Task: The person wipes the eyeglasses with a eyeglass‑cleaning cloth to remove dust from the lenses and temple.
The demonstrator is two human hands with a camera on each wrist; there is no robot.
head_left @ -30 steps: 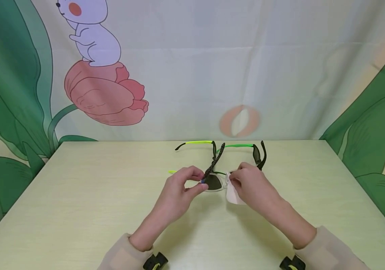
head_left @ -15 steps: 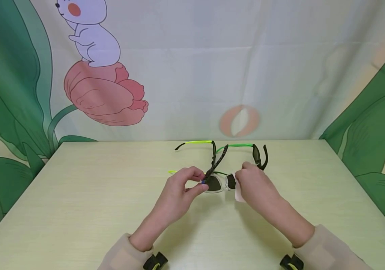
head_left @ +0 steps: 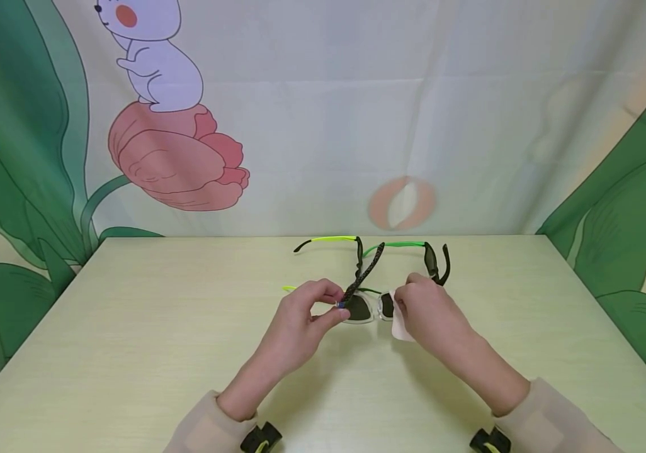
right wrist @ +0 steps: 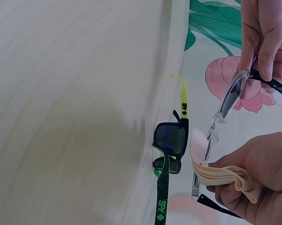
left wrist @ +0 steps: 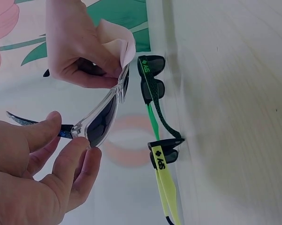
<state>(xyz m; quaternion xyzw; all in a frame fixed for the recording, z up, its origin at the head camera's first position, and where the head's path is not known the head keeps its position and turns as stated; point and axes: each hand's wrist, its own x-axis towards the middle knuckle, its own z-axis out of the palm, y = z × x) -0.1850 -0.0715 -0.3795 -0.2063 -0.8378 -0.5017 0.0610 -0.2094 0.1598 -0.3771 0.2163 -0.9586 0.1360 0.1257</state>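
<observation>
Clear-framed sunglasses: held up off the tabletop, at about 5 o'clock from centre of the head view. Dark lenses, temples unfolded. Speckled dark temple slanting toward 1 o'clock from the hinge by the left hand; other temple black, partly covered by the right hand.

Left hand: at 9 o'clock from the sunglasses, thumb and fingers pinching the frame corner at the hinge, gap showing between thumb and index finger. Right hand: at 3 o'clock, fingers curled, gripping a folded pale cloth at the lens on that side. Loose flap hanging toward 6 o'clock; much of that lens covered, dark strip visible next to the nose bridge.

Farther back, toward 11 o'clock: yellow-temple sunglasses, resting on the tabletop near its far edge. Toward 1 o'clock: green-temple sunglasses, also on the tabletop. SPY lettering on both pairs in the wrist views. Close together; cannot tell whether touching.

Past the far edge, at 12 o'clock: pale printed backdrop, green leaves at both sides, white animal on a pink flower toward 10 o'clock. Beige sleeves low down, black wrist devices at 7 and 5 o'clock.
</observation>
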